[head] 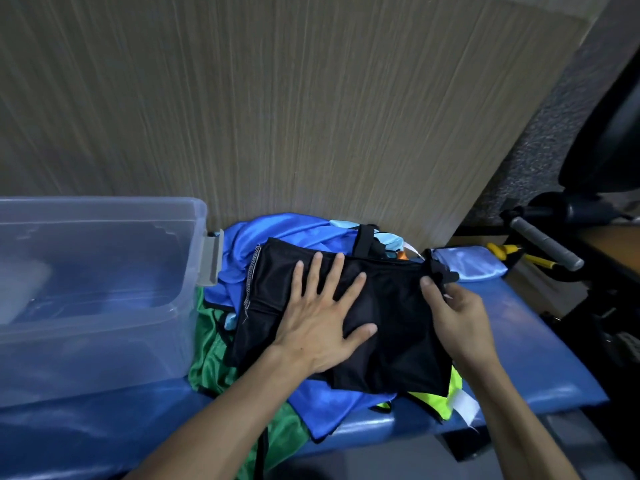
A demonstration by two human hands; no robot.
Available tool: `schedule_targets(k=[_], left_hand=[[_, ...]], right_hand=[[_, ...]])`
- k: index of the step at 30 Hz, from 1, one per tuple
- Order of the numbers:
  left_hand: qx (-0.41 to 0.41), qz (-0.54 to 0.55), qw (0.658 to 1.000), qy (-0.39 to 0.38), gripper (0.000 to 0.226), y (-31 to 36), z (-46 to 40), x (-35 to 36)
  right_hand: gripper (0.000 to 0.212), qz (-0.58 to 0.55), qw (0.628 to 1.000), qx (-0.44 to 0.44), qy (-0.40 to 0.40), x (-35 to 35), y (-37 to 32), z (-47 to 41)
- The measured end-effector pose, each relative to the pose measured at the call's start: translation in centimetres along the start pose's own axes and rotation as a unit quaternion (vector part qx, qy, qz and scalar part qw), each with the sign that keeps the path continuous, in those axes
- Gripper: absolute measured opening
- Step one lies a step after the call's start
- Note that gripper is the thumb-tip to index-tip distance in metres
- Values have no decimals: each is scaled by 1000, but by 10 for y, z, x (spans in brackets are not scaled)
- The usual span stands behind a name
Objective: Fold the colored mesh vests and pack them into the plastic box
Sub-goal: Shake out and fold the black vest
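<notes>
Left hand [320,318] presses flat w/ fingers spread on a folded black mesh vest [391,327] at frame center, while the right hand [457,313] pinches the vest's right edge betw. thumb and curled fingers. The vest tops a pile of blue [277,237], green [214,358] and neon-yellow vests [433,403] on a blue bench [536,358]. A clear plastic box [97,289] sits at left touching the pile; yellow-handled pliers [512,254] lie at right, well apart.

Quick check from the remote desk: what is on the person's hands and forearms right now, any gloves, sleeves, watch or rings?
Nothing worn shows. The left hand and right hand are bare, without gloves, and no ring is visible. Both forearms are uncovered down to the bottom frame edge: no sleeve, watch or wristband in view.
</notes>
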State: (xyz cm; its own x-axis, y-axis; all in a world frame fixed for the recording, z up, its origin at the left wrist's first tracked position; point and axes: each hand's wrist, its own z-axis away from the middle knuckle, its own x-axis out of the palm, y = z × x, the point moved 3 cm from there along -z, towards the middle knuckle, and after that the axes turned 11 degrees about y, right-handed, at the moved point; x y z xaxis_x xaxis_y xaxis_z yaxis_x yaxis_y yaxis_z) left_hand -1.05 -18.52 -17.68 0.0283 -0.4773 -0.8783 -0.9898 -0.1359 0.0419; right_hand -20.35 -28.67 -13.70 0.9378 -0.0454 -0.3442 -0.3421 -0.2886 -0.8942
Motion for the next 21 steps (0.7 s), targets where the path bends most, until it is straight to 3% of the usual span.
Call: schedule_targets(k=[4,5,9,16,21], left_hand=[[2,-5,1000,-5,82,-7,2,-1],[3,-5,1000,-9,83,-8,2,-1],[0,17,999,-30,82,-7,1,-5],[13,107,994,-13,63,-25,1,-19],[-11,211,973,91,37,-39,0,-30]], right_hand=[[22,-1,1000,-7,-3,1,-9,6],[18,0,1000,-7,-2,1,-10,7],[44,-12,1000,-27,7,7,-24,12],[16,58,987,-152,-11,26,-54,33],[27,86,979,-185,16,35,-66,42]])
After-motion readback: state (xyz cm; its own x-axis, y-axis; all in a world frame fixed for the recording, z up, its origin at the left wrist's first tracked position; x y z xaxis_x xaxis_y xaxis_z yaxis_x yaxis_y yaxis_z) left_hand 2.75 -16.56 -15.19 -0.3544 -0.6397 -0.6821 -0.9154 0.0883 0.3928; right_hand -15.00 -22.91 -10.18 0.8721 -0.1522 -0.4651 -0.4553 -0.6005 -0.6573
